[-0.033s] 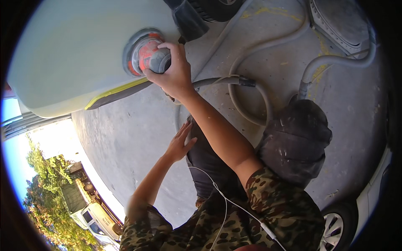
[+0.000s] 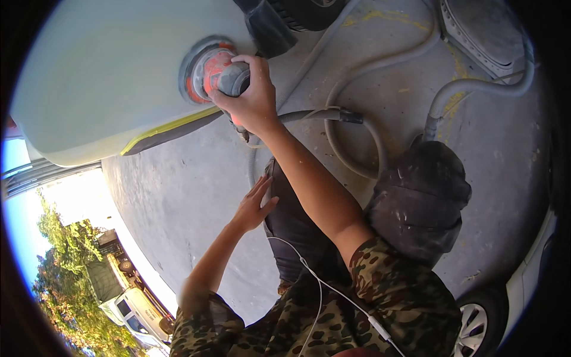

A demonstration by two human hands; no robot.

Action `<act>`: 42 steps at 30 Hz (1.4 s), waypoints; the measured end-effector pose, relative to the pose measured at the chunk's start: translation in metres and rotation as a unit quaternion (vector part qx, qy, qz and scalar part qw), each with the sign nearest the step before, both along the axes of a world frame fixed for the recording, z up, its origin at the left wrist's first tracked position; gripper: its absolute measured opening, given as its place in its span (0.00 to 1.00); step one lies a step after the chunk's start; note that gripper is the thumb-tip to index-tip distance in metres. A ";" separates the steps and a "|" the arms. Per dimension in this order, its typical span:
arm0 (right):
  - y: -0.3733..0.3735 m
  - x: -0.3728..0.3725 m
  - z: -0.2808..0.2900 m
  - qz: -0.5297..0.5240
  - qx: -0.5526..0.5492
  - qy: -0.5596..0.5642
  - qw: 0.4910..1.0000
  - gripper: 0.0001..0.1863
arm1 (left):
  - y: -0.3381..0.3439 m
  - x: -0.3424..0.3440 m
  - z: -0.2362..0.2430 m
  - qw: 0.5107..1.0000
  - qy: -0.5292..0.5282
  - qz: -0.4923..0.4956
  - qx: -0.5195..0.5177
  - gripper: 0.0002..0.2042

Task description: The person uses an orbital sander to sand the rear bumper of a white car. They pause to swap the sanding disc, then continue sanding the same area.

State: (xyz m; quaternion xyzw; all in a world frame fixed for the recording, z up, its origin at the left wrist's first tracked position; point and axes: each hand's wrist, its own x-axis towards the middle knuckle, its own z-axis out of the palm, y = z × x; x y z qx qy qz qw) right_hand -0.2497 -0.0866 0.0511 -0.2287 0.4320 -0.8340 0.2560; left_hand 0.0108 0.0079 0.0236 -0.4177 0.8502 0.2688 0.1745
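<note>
A grey concrete floor (image 2: 172, 196), with marks and patches of faded yellow, is found beneath the hands; a pale green-grey curved panel (image 2: 107, 71) is noted ahead and to their left. A red and grey sander (image 2: 219, 74) is held by the right hand (image 2: 253, 98), whose fingers and thumb are curled around the rounded body. Its round pad appears to be laid against the panel, though the contact face is hidden. The left hand (image 2: 254, 208) is observed with fingers extended and nothing grasped, at the edge of the dark trouser leg (image 2: 297, 208); whether weight is borne by it cannot be told.

Yellow tape (image 2: 169, 128) is seen along the panel's lower edge, left of the right hand, and a black flap (image 2: 267, 30) just beyond it. Both are judged close enough to be caught; the pad should be steered clear of them. It is advised that the pad be kept flat, that pressure be light and even, and that the panel's curve be followed without tilting. The hose (image 2: 309, 114), right of the right hand, should be left slack so that the sander is not dragged.
</note>
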 end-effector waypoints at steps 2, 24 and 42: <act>-0.002 -0.006 -0.006 0.014 0.002 -0.009 1.000 0.37 | 0.000 0.001 0.015 1.000 -0.028 -0.010 0.001 0.31; 0.048 -0.108 -0.037 -0.173 -0.173 -0.257 0.935 0.35 | -0.169 -0.200 0.200 0.623 -0.274 -0.486 -0.549 0.43; 0.015 -0.024 -0.018 -0.036 -0.091 -0.158 0.983 0.37 | -0.120 -0.077 0.117 0.848 -0.090 -0.410 -0.324 0.28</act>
